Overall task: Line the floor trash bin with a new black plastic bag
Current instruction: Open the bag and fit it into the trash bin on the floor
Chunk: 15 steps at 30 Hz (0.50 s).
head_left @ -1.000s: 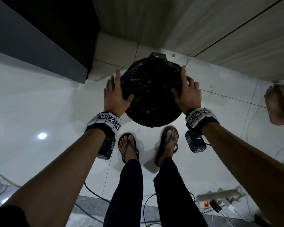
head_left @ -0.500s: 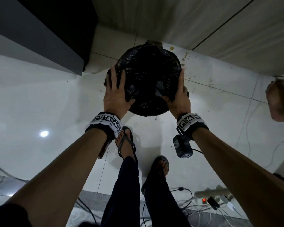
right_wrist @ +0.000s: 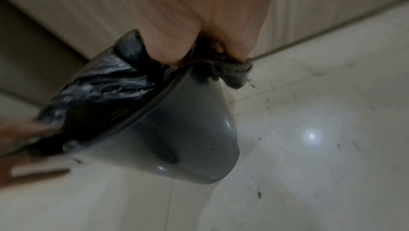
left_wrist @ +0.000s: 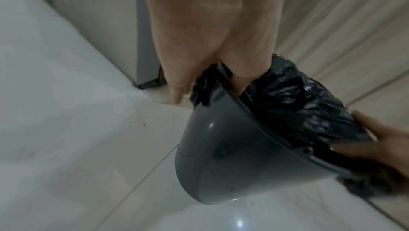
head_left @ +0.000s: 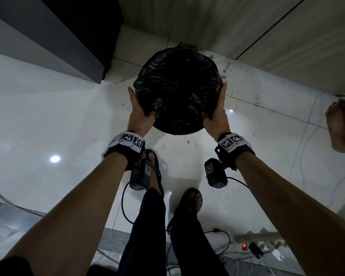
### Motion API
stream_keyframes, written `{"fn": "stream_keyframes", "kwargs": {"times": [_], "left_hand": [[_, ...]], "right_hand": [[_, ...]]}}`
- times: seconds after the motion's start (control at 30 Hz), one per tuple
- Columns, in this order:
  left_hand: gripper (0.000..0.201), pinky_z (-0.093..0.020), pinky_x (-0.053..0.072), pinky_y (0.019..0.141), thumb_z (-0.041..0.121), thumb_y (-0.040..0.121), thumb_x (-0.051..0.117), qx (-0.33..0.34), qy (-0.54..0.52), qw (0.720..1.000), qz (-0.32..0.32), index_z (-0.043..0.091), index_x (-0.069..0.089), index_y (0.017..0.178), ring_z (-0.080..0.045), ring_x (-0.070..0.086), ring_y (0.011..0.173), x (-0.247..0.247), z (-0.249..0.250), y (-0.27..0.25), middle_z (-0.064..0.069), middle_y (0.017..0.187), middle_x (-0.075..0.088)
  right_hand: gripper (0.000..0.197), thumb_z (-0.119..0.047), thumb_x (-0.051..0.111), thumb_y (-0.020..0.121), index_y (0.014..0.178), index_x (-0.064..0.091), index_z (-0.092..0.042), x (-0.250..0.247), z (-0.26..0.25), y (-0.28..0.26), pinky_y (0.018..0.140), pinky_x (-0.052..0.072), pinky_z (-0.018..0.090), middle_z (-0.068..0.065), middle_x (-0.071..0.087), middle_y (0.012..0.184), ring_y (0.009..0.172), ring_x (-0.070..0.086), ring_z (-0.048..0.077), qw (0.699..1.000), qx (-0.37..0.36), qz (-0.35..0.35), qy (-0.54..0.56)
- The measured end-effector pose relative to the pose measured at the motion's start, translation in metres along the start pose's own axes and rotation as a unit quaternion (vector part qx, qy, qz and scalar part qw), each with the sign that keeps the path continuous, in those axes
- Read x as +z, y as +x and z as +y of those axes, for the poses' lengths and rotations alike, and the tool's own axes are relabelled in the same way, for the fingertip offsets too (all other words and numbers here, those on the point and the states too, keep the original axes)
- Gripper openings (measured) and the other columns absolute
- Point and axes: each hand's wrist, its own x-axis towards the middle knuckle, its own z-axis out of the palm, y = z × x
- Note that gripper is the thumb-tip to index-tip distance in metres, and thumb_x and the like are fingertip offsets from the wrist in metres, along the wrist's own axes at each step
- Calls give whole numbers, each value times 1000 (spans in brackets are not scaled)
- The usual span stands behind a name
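Both the left hand and right hand pinch the thin, slippery black bag over the rim of the grey bin, held tilted above the floor near the wall corner, seemingly light, best gripped at the rim.

We are wearing a black wrist strap on the left arm and another on the right — each carrying white blocks printed with black square markers. A small black camera box is hanging under the left wrist, one under the right, each trailing a thin black cable. We are wearing dark trousers and dark flip-flops — arms bare.
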Motion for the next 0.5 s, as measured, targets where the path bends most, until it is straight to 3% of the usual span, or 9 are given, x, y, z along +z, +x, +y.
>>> {"fn": "stream_keyframes", "kwargs": {"times": [0.03, 0.1, 0.2, 0.27, 0.3, 0.37, 0.43, 0.5], "left_hand": [[105, -38, 24, 115, 18, 86, 64, 22, 18, 1000, 10, 28, -20, 149, -28, 28, 142, -2, 2, -3, -8, 158, 22], [109, -51, 15, 116, 40, 77, 72, 87, 106, 990, 40, 35, -9, 150, -33, 7, 148, -4, 6, -11, -12, 162, 5], [91, -52, 13, 119, 64, 66, 70, 191, 229, 954, 17, 38, 34, 145, -36, -3, 148, -7, 7, -26, -14, 161, -3], [71, -50, 3, 120, 62, 66, 73, 218, 288, 932, -36, 38, 55, 130, -35, -11, 148, -9, 2, -34, -13, 162, -3], [58, -50, -1, 120, 56, 69, 74, 229, 318, 918, -57, 37, 62, 123, -33, -13, 148, -9, -1, -36, -11, 162, 0], [32, -51, 1, 120, 41, 78, 73, 231, 344, 907, -78, 34, 71, 109, -31, -7, 149, -7, -5, -40, -7, 161, 15], [20, -49, 11, 120, 30, 83, 71, 206, 307, 926, -75, 30, 74, 102, -29, 8, 149, -3, -6, -41, -3, 154, 36], [17, -47, 20, 118, 26, 85, 69, 178, 245, 952, -56, 25, 76, 101, -25, 25, 145, 2, -3, -44, 0, 145, 49]], "right_hand": [[103, -11, 61, 84, 150, -13, -38, -2, -1, 0, 106, 39, 55, 14, 26, 154, 136, 35, 35, 999, -12, 13, -32], [96, -38, 70, 82, 149, 2, -46, -7, -6, -5, 109, 32, 52, 15, 14, 157, 143, 20, 37, 997, -35, 16, -70], [74, -58, 75, 69, 136, 46, -46, -13, -8, -13, 114, 30, 40, 7, 20, 154, 143, 23, 29, 995, -27, -52, -78], [64, -64, 79, 58, 116, 66, -41, -17, -4, -17, 114, 34, 35, 1, 36, 146, 137, 35, 21, 992, -4, -102, -67], [58, -60, 82, 56, 108, 71, -37, -18, 0, -18, 111, 39, 34, -2, 46, 138, 131, 42, 19, 991, -1, -123, -59], [37, -38, 86, 63, 97, 76, -27, -19, 6, -22, 103, 42, 25, -6, 62, 116, 120, 50, 14, 987, -9, -149, -58], [22, -19, 83, 72, 93, 77, -18, -20, 7, -28, 90, 37, 7, -7, 68, 101, 106, 55, 1, 988, -17, -147, -45], [13, -11, 78, 78, 91, 77, -11, -21, 5, -33, 83, 40, 5, -2, 72, 92, 89, 59, -7, 990, -21, -136, 2]]}}
